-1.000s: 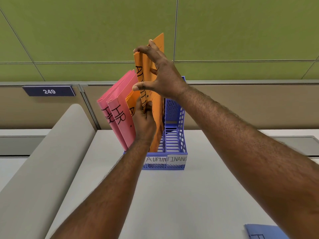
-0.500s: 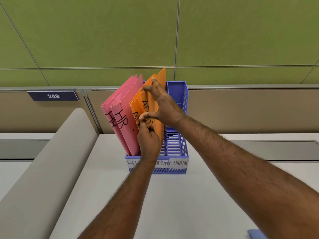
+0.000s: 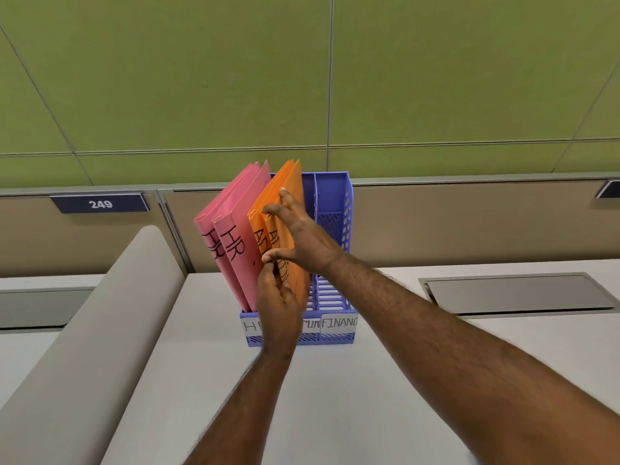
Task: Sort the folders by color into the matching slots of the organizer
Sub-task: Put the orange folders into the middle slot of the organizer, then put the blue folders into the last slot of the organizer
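Seating upright orange folder [image 3: 291, 196] in organizer [image 3: 332, 196] middle slot, right hand [image 3: 303, 238] fingers splayed flat against it, left hand [image 3: 278, 302] pinching its near edge.

"249" on wall plate [image 3: 100, 203]

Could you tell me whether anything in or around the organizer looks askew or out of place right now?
Only a lean: the pink folders and orange folders tilt left in the blue organizer rather than upright. Colours are grouped properly, and the right-hand slot holds nothing.

Blue organizer [image 3: 332, 203] on grey desk [image 3: 335, 397]
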